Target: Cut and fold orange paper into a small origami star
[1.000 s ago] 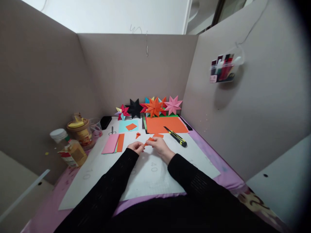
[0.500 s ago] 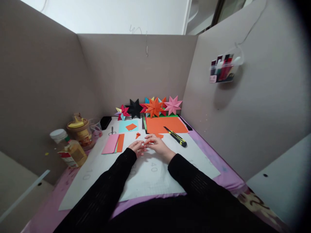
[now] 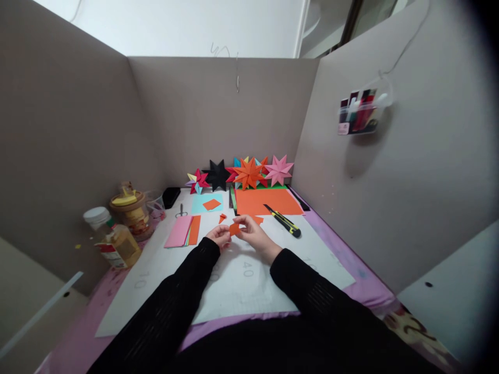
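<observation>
Between my hands is a small piece of orange paper (image 3: 234, 229), raised over the white sheet (image 3: 234, 301). My left hand (image 3: 219, 236) pinches its left side, and my right hand (image 3: 251, 234) grips its right edge, thumb and fingers closed. Just beyond my left hand lies a small folded orange piece (image 3: 222, 218). More orange paper (image 3: 258, 220) shows partly behind my right hand. Left of my hands rests a stack of coloured strips (image 3: 179, 231), pink on top. A yellow-and-black utility knife (image 3: 286, 223) lies to the right.
Folded paper stars (image 3: 249, 174) stand along the back panel. Before them are an orange sheet (image 3: 268, 201) and a light blue sheet (image 3: 198, 203). Small scissors (image 3: 181, 211) lie left. A glue bottle (image 3: 122, 246) and a brown cup (image 3: 130, 210) stand at the left edge.
The orange paper, hidden by my fingers before, now shows between my two hands. My fingertips have moved slightly apart around it. The view has shifted a little.
</observation>
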Available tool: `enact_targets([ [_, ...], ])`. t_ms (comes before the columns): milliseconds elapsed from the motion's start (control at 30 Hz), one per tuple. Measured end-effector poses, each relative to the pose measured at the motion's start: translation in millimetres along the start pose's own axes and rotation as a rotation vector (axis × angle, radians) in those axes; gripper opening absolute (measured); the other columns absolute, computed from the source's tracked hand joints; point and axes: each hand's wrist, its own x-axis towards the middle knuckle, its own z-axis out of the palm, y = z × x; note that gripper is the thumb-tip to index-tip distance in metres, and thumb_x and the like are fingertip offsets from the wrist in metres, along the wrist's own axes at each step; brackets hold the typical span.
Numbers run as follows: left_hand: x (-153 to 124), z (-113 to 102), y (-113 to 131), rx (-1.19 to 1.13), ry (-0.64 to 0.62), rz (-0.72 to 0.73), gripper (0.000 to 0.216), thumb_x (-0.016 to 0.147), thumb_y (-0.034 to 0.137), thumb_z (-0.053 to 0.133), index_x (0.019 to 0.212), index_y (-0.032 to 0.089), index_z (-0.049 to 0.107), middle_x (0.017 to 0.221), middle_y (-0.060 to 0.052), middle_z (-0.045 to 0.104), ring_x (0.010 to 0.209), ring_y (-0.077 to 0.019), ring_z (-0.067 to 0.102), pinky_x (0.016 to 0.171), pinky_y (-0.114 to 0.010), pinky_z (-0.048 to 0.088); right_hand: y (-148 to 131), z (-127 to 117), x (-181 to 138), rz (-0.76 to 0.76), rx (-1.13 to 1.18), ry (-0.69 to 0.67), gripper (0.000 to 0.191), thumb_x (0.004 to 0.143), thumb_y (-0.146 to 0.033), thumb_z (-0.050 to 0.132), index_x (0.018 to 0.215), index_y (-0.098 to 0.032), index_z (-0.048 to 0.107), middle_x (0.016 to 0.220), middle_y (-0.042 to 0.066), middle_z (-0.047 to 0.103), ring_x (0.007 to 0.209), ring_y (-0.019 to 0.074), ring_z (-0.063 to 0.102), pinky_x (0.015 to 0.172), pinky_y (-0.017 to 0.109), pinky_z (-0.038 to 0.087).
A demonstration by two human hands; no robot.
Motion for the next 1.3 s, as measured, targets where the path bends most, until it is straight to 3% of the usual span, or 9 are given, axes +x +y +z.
enact_targets([
  [133, -1.5, 1.5, 0.1, -0.033, -0.044, -0.02, 0.046, 0.044, 0.037, 0.081, 0.075, 0.016, 0.053, 0.055, 0.006, 0.053, 0.05, -0.0062, 0.049, 0.05, -0.019, 0.042, -0.3, 1.9, 0.0, -0.027, 0.071, -0.082, 0.019, 0.072, -0.033, 0.063, 0.085, -0.021, 0.056, 0.11, 0.005, 0.047, 0.105, 0.0197, 0.048, 0.081, 0.03, 0.042],
  [267, -2.0, 4.0, -2.0, -0.078, -0.106, -0.055, 0.042, 0.047, 0.036, 0.08, 0.072, 0.016, 0.052, 0.056, 0.005, 0.052, 0.048, -0.005, 0.046, 0.049, -0.019, 0.041, -2.1, 5.1, -1.1, -0.027, 0.078, -0.1, 0.021, 0.068, -0.032, 0.067, 0.082, -0.021, 0.056, 0.11, 0.005, 0.047, 0.099, 0.0182, 0.05, 0.08, 0.03, 0.043],
  [400, 0.0, 3.6, -4.0, -0.117, -0.123, -0.108, 0.045, 0.045, 0.037, 0.081, 0.074, 0.016, 0.053, 0.072, -0.002, 0.059, 0.054, -0.0066, 0.05, 0.049, -0.019, 0.04, -5.8, 5.6, -1.0, 0.018, 0.12, -0.132, 0.026, 0.066, -0.037, 0.068, 0.082, -0.021, 0.055, 0.112, 0.005, 0.046, 0.096, 0.0182, 0.052, 0.077, 0.03, 0.044],
  [567, 3.5, -1.0, -6.7, -0.09, -0.168, -0.168, 0.042, 0.046, 0.039, 0.08, 0.066, 0.016, 0.05, 0.049, 0.005, 0.044, 0.045, -0.0049, 0.04, 0.043, -0.017, 0.031, -8.9, 4.4, 0.1, -0.013, 0.118, -0.131, 0.028, 0.067, -0.042, 0.067, 0.08, -0.02, 0.057, 0.106, 0.005, 0.052, 0.103, 0.0205, 0.049, 0.092, 0.034, 0.035],
  [667, 4.0, -0.5, -8.7, -0.031, -0.167, -0.148, 0.043, 0.047, 0.04, 0.079, 0.068, 0.017, 0.049, 0.047, 0.006, 0.042, 0.042, -0.0046, 0.036, 0.041, -0.017, 0.026, -8.5, 6.0, -0.3, 0.021, 0.168, -0.139, 0.028, 0.064, -0.04, 0.07, 0.077, -0.019, 0.056, 0.107, 0.006, 0.053, 0.104, 0.022, 0.049, 0.089, 0.035, 0.037],
  [800, 3.5, 3.5, -9.3, 0.004, -0.105, -0.078, 0.045, 0.05, 0.046, 0.076, 0.067, 0.018, 0.046, 0.047, 0.007, 0.039, 0.042, -0.0048, 0.034, 0.04, -0.018, 0.022, -4.8, 7.5, 0.1, 0.074, 0.203, -0.09, 0.027, 0.062, -0.037, 0.071, 0.077, -0.019, 0.057, 0.105, 0.005, 0.055, 0.093, 0.0198, 0.053, 0.079, 0.032, 0.041],
  [1033, 1.5, 10.4, -6.9, 0.166, 0.047, 0.035, 0.046, 0.049, 0.052, 0.072, 0.07, 0.016, 0.051, 0.052, 0.004, 0.053, 0.041, -0.0052, 0.041, 0.041, -0.018, 0.03, 4.0, 2.6, 3.7, 0.134, 0.073, 0.164, 0.022, 0.067, -0.036, 0.063, 0.065, -0.015, 0.057, 0.06, -0.002, 0.054, 0.059, 0.0117, 0.049, 0.06, 0.024, 0.038],
  [1200, -0.4, 13.2, -7.9, 0.484, 0.163, 0.151, 0.033, 0.057, 0.045, 0.066, 0.058, 0.015, 0.052, 0.043, 0.005, 0.05, 0.033, -0.0042, 0.034, 0.037, -0.019, 0.025, 4.6, 2.8, 3.9, 0.143, 0.026, 0.202, 0.023, 0.066, -0.037, 0.062, 0.062, -0.015, 0.056, 0.055, -0.003, 0.051, 0.054, 0.01, 0.045, 0.053, 0.023, 0.035],
  [1300, -1.3, 13.0, -8.7, 0.545, 0.236, 0.192, 0.027, 0.062, 0.04, 0.062, 0.057, 0.016, 0.052, 0.042, 0.006, 0.048, 0.034, -0.0048, 0.034, 0.037, -0.019, 0.026, 5.8, 3.8, 2.9, 0.18, 0.06, 0.141, 0.023, 0.066, -0.037, 0.063, 0.066, -0.014, 0.06, 0.059, -0.002, 0.055, 0.055, 0.0103, 0.047, 0.054, 0.023, 0.036],
])
